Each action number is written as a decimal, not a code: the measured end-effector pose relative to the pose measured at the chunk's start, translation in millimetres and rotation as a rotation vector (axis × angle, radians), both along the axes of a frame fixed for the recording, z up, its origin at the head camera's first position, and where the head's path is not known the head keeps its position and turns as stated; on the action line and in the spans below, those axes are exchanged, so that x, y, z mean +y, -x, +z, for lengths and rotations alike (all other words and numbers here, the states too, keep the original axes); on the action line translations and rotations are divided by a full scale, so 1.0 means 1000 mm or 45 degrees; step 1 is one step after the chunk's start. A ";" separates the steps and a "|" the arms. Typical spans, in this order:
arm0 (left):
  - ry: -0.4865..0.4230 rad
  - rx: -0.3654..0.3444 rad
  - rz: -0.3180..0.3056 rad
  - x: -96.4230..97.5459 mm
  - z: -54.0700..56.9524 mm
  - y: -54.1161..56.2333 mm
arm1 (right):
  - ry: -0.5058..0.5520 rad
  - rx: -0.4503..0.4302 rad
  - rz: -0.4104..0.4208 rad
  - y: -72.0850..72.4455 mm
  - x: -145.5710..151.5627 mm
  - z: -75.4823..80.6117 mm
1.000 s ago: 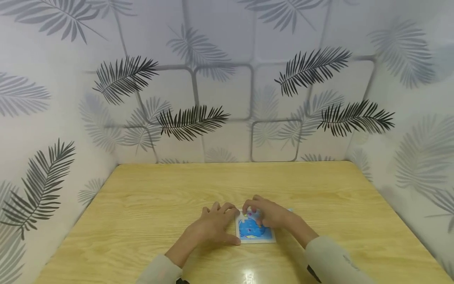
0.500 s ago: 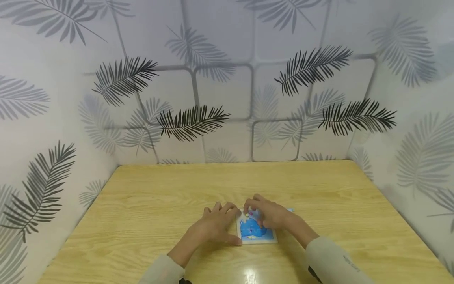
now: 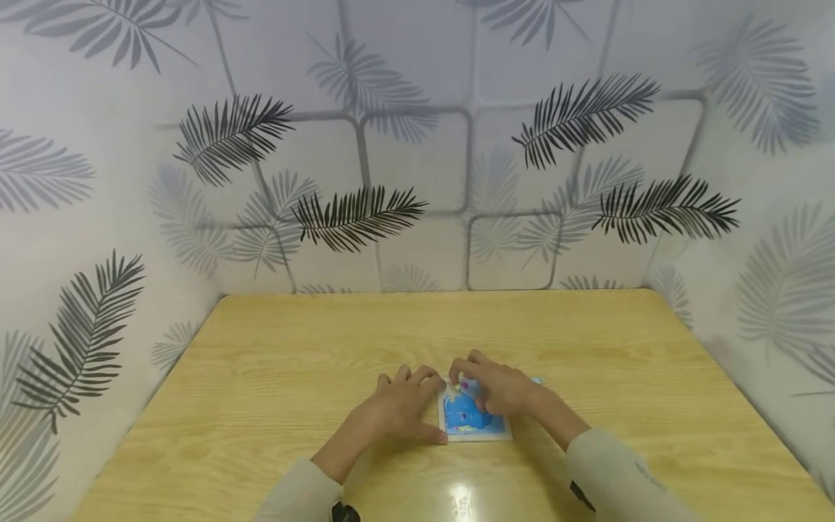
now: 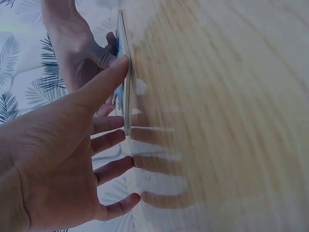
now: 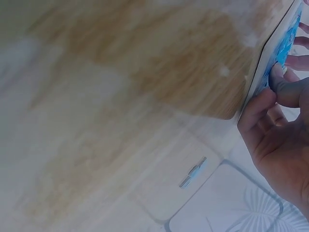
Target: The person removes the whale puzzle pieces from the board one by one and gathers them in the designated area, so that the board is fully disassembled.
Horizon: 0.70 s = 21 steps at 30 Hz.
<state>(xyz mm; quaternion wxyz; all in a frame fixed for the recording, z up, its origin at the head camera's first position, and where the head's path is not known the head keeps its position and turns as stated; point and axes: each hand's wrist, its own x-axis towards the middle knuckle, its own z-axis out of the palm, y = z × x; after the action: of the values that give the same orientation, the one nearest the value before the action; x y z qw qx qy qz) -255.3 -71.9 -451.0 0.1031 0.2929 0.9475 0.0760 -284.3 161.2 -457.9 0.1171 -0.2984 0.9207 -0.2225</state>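
Observation:
A small jigsaw puzzle board (image 3: 483, 437) with a pale border and a blue cartoon picture lies flat on the table. My left hand (image 3: 401, 409) rests along its left side, thumb at the near corner and index fingertip near the far one. In the left wrist view, the other left fingers (image 4: 113, 175) are spread, tips on the tabletop. Over the board's far right part, my right hand (image 3: 499, 388) has curled fingers and pinches a light-blue puzzle piece (image 3: 465, 386) with a pink mark against the picture. My right fingers partly hide the piece.
A loose blue puzzle piece (image 3: 537, 380) lies just beyond the right hand; the right wrist view also shows this small piece (image 5: 193, 172). The wooden table (image 3: 293, 348) meets leaf-patterned walls (image 3: 417, 254) at the back and sides.
Both hands keep nearly the same places on the board. The head view has shifted slightly, and the right fingers have moved only a little over the piece.

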 end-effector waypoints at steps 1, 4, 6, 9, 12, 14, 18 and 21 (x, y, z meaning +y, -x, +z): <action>-0.003 -0.006 0.002 0.001 0.000 0.000 | 0.002 -0.003 0.001 -0.001 0.001 0.000; -0.011 -0.022 0.003 0.001 0.000 -0.001 | -0.003 -0.002 -0.004 -0.003 0.001 0.000; -0.027 -0.037 0.006 0.002 -0.002 -0.003 | 0.002 -0.007 -0.008 -0.005 0.001 -0.003; -0.040 -0.052 -0.003 -0.003 -0.003 -0.006 | -0.002 -0.026 -0.012 -0.010 -0.004 -0.008; -0.028 -0.050 -0.005 -0.006 -0.004 -0.009 | -0.009 -0.040 0.006 -0.013 -0.008 -0.011; -0.020 -0.033 -0.010 -0.007 -0.002 -0.007 | -0.010 -0.030 0.002 -0.012 -0.009 -0.008; -0.027 -0.001 -0.045 -0.002 0.003 -0.001 | -0.008 -0.009 -0.041 -0.009 -0.004 -0.004; -0.012 -0.002 -0.059 0.002 0.007 0.002 | -0.001 -0.005 -0.055 -0.007 0.000 -0.003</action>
<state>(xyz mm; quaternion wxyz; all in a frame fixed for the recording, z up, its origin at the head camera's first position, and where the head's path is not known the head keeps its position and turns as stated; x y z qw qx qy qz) -257.4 -69.8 -444.0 0.1044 0.3152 0.9400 0.0782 -277.7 161.3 -460.5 0.1143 -0.2780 0.9269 -0.2250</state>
